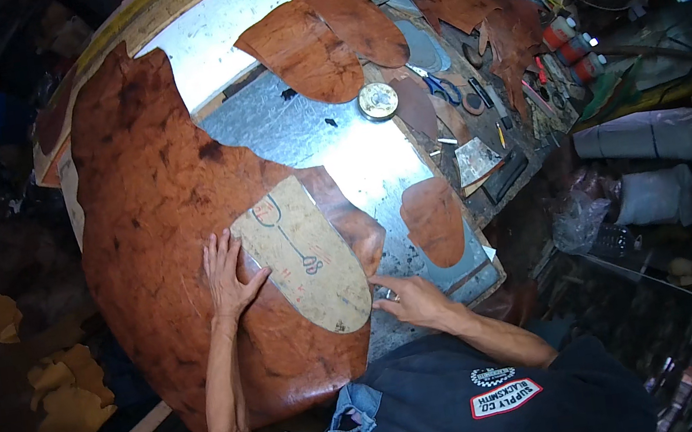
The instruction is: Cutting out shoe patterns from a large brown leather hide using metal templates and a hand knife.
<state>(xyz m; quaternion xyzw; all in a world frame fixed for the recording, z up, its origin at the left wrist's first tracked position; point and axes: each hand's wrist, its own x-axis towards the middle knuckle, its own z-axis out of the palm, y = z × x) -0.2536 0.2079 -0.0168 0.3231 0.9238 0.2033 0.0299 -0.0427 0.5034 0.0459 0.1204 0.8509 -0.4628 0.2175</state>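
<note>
A large reddish-brown hide (164,241) with dark mottling covers the left and near part of the table. On its right edge lies a pale, rounded template (304,266) with hand-drawn marks. My left hand (229,278) is open, its fingers spread flat on the hide and the thumb reaching to the template's left edge. My right hand (416,302) is by the template's lower right edge, index finger stretched toward it. The other fingers are curled around something small that I cannot make out. To the right lies a small brown leather piece (433,221).
Two cut leather pieces (305,49) lie at the back of the metal sheet (262,122), near a round tin (378,102). Blue-handled scissors (441,89), scraps and red-labelled bottles (577,46) crowd the right. Tan leather scraps (70,392) lie lower left.
</note>
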